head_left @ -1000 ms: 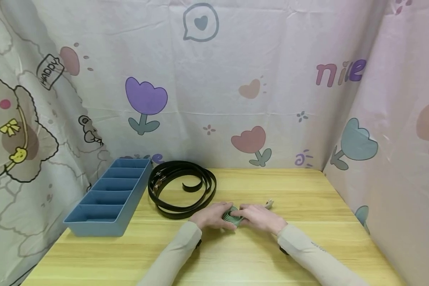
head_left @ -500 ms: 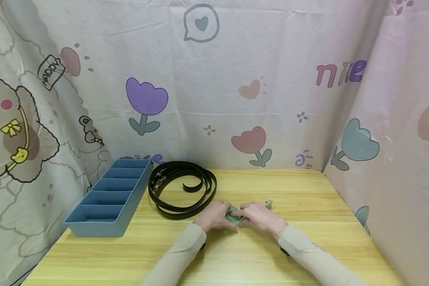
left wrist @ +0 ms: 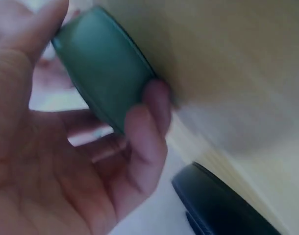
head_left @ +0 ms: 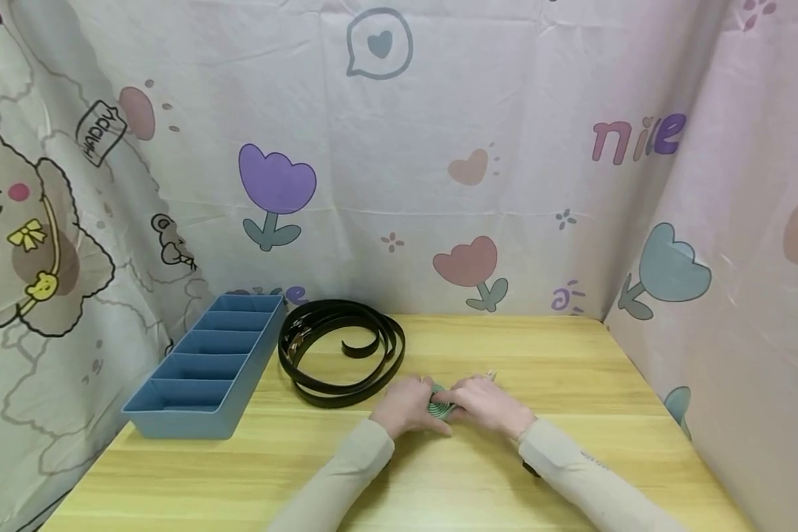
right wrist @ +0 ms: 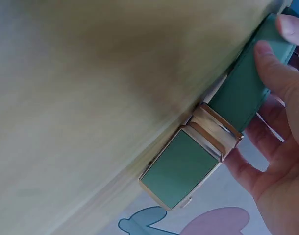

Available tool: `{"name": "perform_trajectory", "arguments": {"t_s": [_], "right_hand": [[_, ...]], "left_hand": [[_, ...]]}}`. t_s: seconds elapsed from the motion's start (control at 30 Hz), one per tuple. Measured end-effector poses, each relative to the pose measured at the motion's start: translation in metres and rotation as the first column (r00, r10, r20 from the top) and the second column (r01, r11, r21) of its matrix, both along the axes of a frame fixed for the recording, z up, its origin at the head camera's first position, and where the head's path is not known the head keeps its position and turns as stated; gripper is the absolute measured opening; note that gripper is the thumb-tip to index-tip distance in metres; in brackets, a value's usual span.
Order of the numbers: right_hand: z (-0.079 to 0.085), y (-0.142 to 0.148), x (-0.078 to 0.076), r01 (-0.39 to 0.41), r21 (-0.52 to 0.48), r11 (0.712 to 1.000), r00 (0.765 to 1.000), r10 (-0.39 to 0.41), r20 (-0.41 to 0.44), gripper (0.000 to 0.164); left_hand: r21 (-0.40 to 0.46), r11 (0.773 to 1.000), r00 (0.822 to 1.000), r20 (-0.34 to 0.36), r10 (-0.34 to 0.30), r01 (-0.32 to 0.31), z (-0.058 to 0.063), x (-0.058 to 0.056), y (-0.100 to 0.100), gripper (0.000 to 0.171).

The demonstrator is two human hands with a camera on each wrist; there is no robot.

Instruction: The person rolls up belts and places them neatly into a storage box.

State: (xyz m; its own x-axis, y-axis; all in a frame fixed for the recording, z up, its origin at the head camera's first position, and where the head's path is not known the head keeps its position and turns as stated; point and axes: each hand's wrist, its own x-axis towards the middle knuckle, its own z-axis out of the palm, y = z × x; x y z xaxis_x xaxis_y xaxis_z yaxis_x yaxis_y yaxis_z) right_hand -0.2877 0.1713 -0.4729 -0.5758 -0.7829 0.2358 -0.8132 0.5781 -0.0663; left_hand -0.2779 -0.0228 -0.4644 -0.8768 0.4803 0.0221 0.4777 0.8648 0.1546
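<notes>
A green belt [head_left: 442, 406], wound into a tight coil on edge, sits between both hands at the middle of the table. My left hand [head_left: 407, 405] curls its thumb and fingers round the coil's outer side; the left wrist view shows the smooth green strap [left wrist: 103, 63] in that grip. From the right, my right hand [head_left: 490, 406] holds the belt, its index finger reaching over the coil's centre. Past the right fingers, a short strap end carries a gold-framed buckle [right wrist: 181, 169] with a green face. The right hand hides most of this end in the head view.
Left of the hands lie loosely coiled black belts [head_left: 339, 395] with metal buckles. Beyond them at the table's left edge stands a blue box [head_left: 229, 410] with several compartments. A printed curtain [head_left: 386, 148] hangs behind the wooden table [head_left: 539, 355].
My left hand has moved slightly right with the coil, nearer the right hand. The buckle end has drawn in closer and shows less past the right hand.
</notes>
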Motion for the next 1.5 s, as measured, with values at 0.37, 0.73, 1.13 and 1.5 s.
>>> {"name": "perform_trajectory", "arguments": {"t_s": [0.37,0.73,1.13,1.5], "right_hand": [[-0.001,0.007,0.0,0.037,0.007,0.999,0.992,-0.038,0.118,0.044],[0.0,0.005,-0.004,0.017,0.03,0.999,1.0,-0.018,0.007,0.042],[-0.001,0.005,-0.005,0.047,-0.059,0.997,0.994,-0.053,-0.095,0.054],[0.001,0.004,-0.002,0.233,-0.144,0.962,0.97,-0.22,0.102,0.068]], "left_hand": [[0.063,0.993,0.992,0.071,-0.103,0.099,0.0,-0.008,-0.007,0.059],[0.001,1.0,0.999,-0.028,-0.023,0.023,-0.001,-0.005,0.0,0.07],[0.068,0.995,0.995,0.066,-0.081,0.076,-0.002,-0.012,-0.005,0.066],[0.055,0.993,0.994,0.039,-0.103,0.101,-0.003,-0.013,-0.006,0.062]]}}
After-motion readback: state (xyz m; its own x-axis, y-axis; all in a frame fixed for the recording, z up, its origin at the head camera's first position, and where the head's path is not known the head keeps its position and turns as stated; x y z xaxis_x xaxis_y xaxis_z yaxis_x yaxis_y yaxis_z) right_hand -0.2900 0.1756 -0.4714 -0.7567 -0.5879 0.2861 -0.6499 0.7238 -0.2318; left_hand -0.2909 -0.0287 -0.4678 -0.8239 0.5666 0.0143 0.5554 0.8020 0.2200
